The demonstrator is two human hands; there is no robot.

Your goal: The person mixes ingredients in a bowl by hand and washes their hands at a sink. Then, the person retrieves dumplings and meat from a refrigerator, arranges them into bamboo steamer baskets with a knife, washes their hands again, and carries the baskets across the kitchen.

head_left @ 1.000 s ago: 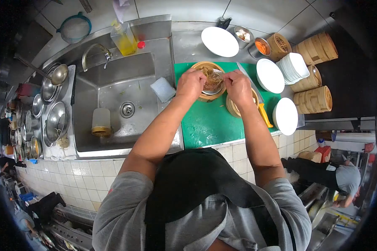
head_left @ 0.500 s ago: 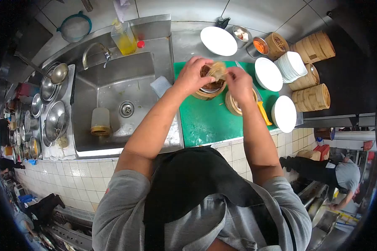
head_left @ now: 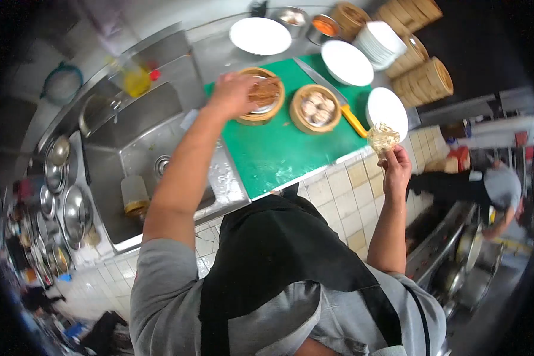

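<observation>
My left hand [head_left: 232, 94] is at the left side of a round bamboo steamer [head_left: 256, 118] holding brown food [head_left: 264, 92] on a white dish; its fingertips are blurred and partly hidden. Pinched in my right hand [head_left: 395, 163] is a pale, crinkled wrapper [head_left: 383, 138], held up past the counter's front edge, in front of a white bowl [head_left: 388, 107]. Between the hands, a second bamboo steamer [head_left: 295, 116] with several whitish dumplings [head_left: 318, 108] sits on the green cutting board [head_left: 267, 161]. A knife with a yellow handle [head_left: 355, 121] lies right of it.
The sink [head_left: 145, 113] is on the left, with metal bowls [head_left: 76, 213] beyond it. White bowls [head_left: 260, 35], stacked white dishes [head_left: 378, 44], metal cups [head_left: 323, 29] and stacked steamers [head_left: 422, 83] line the back and right. Another person [head_left: 501, 187] stands at the far right.
My right hand has moved right and toward me, away from the steamer, with the pale wrapper. My left hand has shifted to the steamer's left side. The view has turned and shifted right.
</observation>
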